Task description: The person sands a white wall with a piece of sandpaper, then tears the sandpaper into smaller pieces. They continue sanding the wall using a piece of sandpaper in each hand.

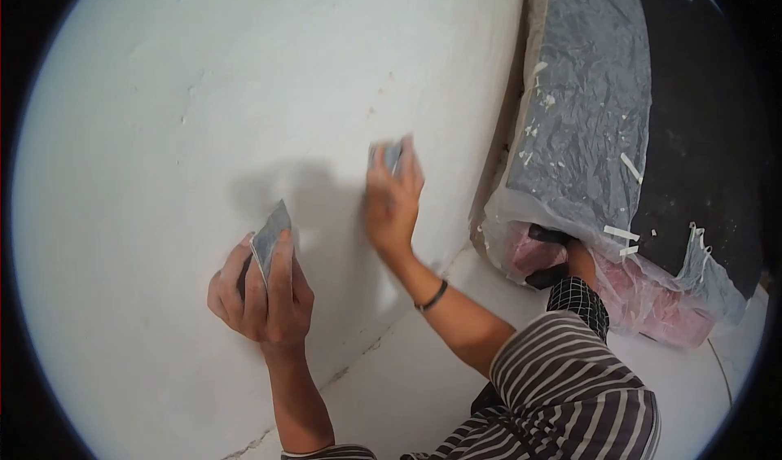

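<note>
My left hand [265,297] is closed around a folded grey sheet [273,236], whose pointed corner rises above the fingertips. The sheet looks like sandpaper. Further up and to the right, my right hand [394,203] holds a second grey piece [386,157] under its fingers, close to the white wall [204,118]. This hand is slightly blurred, and how much of its piece lies under the fingers is hidden. Shadows of the hands fall on the wall beside them.
At the right stands a long object under grey plastic sheeting [586,94], with white scraps on it. Clear plastic over something pink [668,309] lies at its lower end. My foot rests near there. A cracked joint runs along the wall's base.
</note>
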A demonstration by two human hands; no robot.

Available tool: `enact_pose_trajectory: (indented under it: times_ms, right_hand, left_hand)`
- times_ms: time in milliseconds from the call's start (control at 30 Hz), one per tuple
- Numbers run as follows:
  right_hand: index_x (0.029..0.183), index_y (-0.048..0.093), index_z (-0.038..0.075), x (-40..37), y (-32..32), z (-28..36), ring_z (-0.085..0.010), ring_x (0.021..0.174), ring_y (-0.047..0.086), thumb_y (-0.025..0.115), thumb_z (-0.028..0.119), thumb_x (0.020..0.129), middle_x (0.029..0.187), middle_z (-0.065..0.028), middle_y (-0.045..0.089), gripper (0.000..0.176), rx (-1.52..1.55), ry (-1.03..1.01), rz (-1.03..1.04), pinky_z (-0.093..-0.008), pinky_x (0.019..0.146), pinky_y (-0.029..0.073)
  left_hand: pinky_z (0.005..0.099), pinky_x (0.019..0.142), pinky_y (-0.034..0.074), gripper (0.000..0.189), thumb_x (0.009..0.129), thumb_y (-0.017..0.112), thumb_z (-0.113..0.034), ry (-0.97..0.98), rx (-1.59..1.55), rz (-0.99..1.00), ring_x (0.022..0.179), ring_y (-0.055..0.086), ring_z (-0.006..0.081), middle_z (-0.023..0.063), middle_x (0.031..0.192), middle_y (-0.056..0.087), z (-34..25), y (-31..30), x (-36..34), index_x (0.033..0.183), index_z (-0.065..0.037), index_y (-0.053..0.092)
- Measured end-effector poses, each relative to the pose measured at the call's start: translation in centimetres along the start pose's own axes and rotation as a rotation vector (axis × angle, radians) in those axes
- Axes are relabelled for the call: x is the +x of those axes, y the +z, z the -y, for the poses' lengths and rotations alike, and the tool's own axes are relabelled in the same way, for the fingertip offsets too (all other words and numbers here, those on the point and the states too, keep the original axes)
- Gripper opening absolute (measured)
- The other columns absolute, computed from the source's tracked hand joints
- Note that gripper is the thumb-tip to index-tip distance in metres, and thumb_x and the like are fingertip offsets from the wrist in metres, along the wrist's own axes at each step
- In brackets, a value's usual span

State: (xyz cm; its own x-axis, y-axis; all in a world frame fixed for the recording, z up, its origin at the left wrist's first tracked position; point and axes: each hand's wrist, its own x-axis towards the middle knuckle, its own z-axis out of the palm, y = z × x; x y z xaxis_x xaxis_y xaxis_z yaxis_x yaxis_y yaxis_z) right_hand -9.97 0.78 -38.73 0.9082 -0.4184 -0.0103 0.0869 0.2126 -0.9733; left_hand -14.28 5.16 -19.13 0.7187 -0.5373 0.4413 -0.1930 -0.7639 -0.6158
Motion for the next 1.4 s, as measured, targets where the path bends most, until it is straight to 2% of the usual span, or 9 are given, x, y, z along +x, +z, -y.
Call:
enact_pose_trajectory:
  times_ms: [67, 200, 333, 467, 700, 833, 1100, 1267, 1400]
  right_hand:
    - [0.131, 0.071, 0.013, -1.5, -0.7, -1.0, -0.0432, 0.145, 0.031, 0.063, 0.013, 0.1, 0.164, -0.0259, 0.03, 0.033, -0.063, -0.018, 0.078, -0.0478, 0.118, 0.027]
    - [0.13, 0.073, 0.015, 4.4, 0.1, 0.2, -0.0465, 0.145, 0.03, 0.061, 0.013, 0.1, 0.163, -0.0261, 0.032, 0.032, 0.118, 0.111, -0.088, -0.0535, 0.118, 0.026]
    - [0.129, 0.073, 0.014, -1.8, -1.1, 0.3, -0.0456, 0.144, 0.031, 0.06, 0.019, 0.101, 0.164, -0.0267, 0.031, 0.032, -0.069, 0.0, 0.14, -0.0507, 0.118, 0.025]
    - [0.128, 0.073, 0.013, 4.2, -0.1, -0.1, -0.0486, 0.142, 0.034, 0.062, 0.018, 0.098, 0.162, -0.0295, 0.031, 0.032, -0.034, 0.04, -0.038, -0.0508, 0.119, 0.024]
    - [0.127, 0.074, 0.013, 3.9, 0.1, -1.1, -0.0488, 0.141, 0.035, 0.064, 0.015, 0.096, 0.161, -0.032, 0.031, 0.033, -0.19, -0.213, -0.007, -0.0539, 0.118, 0.023]
    - [0.124, 0.076, 0.014, 6.2, 1.1, 2.2, -0.0502, 0.139, 0.035, 0.064, 0.014, 0.095, 0.16, -0.0304, 0.034, 0.032, -0.016, -0.081, -0.084, -0.056, 0.117, 0.023]
    - [0.126, 0.075, 0.016, 8.1, 0.7, 2.0, -0.0485, 0.139, 0.036, 0.062, 0.021, 0.096, 0.159, -0.0289, 0.037, 0.033, -0.039, -0.087, -0.077, -0.0558, 0.117, 0.022]
    - [0.124, 0.075, 0.012, 6.7, -0.4, 0.4, -0.049, 0.138, 0.035, 0.065, 0.016, 0.094, 0.159, -0.029, 0.037, 0.032, -0.251, -0.258, -0.005, -0.0555, 0.117, 0.021]
    - [0.121, 0.077, 0.012, 6.7, 0.5, 1.7, -0.0486, 0.139, 0.035, 0.064, 0.015, 0.094, 0.16, -0.0284, 0.036, 0.03, -0.149, -0.118, -0.042, -0.0547, 0.117, 0.021]
  left_hand:
    - [0.0368, 0.082, 0.041, 0.02, 0.085, 0.077, -0.006, 0.007, -0.015, -0.022, 0.099, 0.069, 0.019, -0.0045, 0.091, 0.066, 0.1, 0.2, 0.0, 0.1, -0.02, 0.079]
    - [0.0366, 0.082, 0.041, 0.02, 0.084, 0.078, -0.006, 0.014, 0.009, 0.011, 0.099, 0.069, 0.0189, -0.0044, 0.09, 0.067, 0.0, -0.1, -0.1, 0.099, -0.021, 0.078]
    - [0.0369, 0.083, 0.041, 0.02, 0.084, 0.079, -0.007, -0.013, 0.013, -0.001, 0.098, 0.068, 0.0186, -0.0046, 0.088, 0.068, -0.2, 0.2, 0.4, 0.098, -0.021, 0.078]
    - [0.0373, 0.083, 0.042, 0.021, 0.084, 0.08, -0.008, 0.007, 0.008, 0.013, 0.099, 0.068, 0.0184, -0.0045, 0.089, 0.069, 0.1, 0.0, -0.1, 0.099, -0.021, 0.079]
    - [0.0381, 0.084, 0.042, 0.02, 0.085, 0.079, -0.009, -0.005, 0.016, 0.004, 0.1, 0.068, 0.0181, -0.004, 0.092, 0.069, 0.0, 0.0, -0.2, 0.1, -0.021, 0.079]
    - [0.0377, 0.084, 0.042, 0.019, 0.085, 0.079, -0.009, -0.002, 0.011, 0.019, 0.099, 0.068, 0.0181, -0.0038, 0.093, 0.069, 0.0, -0.2, -0.2, 0.1, -0.021, 0.079]
    - [0.037, 0.084, 0.041, 0.02, 0.084, 0.08, -0.01, -0.018, 0.032, 0.027, 0.098, 0.068, 0.0175, -0.005, 0.091, 0.071, -0.2, -0.1, 0.0, 0.1, -0.022, 0.078]
    - [0.0369, 0.085, 0.04, 0.019, 0.084, 0.081, -0.011, -0.024, 0.025, 0.028, 0.097, 0.068, 0.0172, -0.0053, 0.09, 0.071, -0.3, -0.1, 0.1, 0.1, -0.022, 0.078]
    - [0.0368, 0.085, 0.04, 0.018, 0.085, 0.081, -0.011, -0.024, 0.043, 0.032, 0.097, 0.068, 0.0174, -0.0052, 0.088, 0.07, -0.3, -0.2, 0.3, 0.099, -0.022, 0.078]
